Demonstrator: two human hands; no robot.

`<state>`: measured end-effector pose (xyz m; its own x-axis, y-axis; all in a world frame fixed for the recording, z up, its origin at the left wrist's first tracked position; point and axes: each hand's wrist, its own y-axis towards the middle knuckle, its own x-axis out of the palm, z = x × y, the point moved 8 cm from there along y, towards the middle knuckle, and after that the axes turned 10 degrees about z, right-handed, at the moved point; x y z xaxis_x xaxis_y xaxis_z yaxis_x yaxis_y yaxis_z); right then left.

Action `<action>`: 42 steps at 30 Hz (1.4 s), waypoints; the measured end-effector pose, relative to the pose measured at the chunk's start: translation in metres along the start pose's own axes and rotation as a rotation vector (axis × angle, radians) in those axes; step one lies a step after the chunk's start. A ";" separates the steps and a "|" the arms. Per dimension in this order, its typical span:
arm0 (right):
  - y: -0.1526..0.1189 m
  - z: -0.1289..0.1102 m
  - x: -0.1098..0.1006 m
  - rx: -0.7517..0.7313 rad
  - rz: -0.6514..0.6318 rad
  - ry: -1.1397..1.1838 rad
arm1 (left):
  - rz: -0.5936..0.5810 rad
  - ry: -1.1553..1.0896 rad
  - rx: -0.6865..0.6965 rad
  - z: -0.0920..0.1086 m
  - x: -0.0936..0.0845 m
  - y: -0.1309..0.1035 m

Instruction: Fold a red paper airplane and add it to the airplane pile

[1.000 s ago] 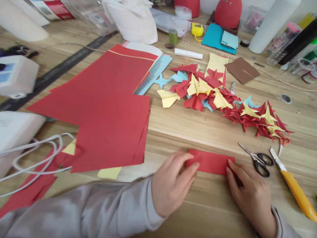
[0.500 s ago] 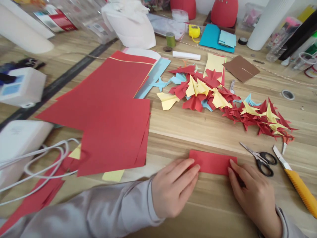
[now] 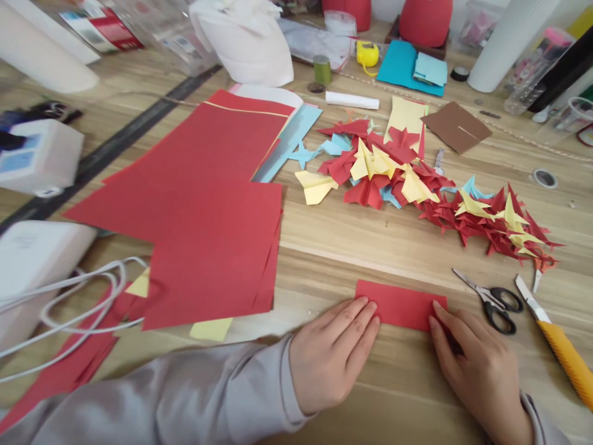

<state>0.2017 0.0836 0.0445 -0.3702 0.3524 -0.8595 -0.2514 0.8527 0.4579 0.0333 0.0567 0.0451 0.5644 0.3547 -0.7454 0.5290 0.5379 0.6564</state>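
A folded red paper strip (image 3: 403, 303) lies on the wooden table in front of me, its long side running left to right. My left hand (image 3: 336, 352) rests over its left end, fingers stretched out flat and close together; the thumb is hidden. At the right end, the thumb and forefinger of my right hand (image 3: 475, 361) close on the edge of the strip. Just beyond the right hand are black-handled scissors (image 3: 498, 303). An orange-handled utility knife (image 3: 558, 346) lies to their right.
Folded paper planes (image 3: 370, 164) in red, yellow and blue are heaped behind the strip. Large red paper sheets (image 3: 213, 259) spread to the left. White cables (image 3: 88, 287) loop beside them. A brown paper square (image 3: 458, 127) and a yellow tape measure (image 3: 367, 54) lie farther back.
My left hand has shifted slightly right and settled flatter on the strip. The right hand keeps its place at the right end. The whole view has moved a little.
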 end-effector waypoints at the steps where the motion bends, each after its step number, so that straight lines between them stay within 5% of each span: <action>1: 0.000 0.000 0.000 0.001 0.001 0.000 | -0.032 0.007 -0.005 -0.001 0.001 0.001; 5: 0.000 0.000 0.000 0.006 0.001 0.005 | -0.145 0.033 -0.019 -0.003 0.007 0.003; 20: 0.001 -0.001 -0.001 0.007 0.009 -0.017 | -0.121 0.084 0.017 -0.002 0.008 0.003; 27: 0.003 -0.004 0.000 0.013 -0.006 -0.040 | -0.257 0.076 0.008 -0.010 0.018 0.001; 42: 0.001 -0.003 -0.001 0.004 0.007 -0.028 | -0.242 0.095 -0.016 -0.007 0.016 0.002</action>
<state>0.1986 0.0831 0.0468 -0.3464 0.3690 -0.8625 -0.2453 0.8518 0.4629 0.0386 0.0690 0.0337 0.3601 0.2846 -0.8884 0.6307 0.6275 0.4566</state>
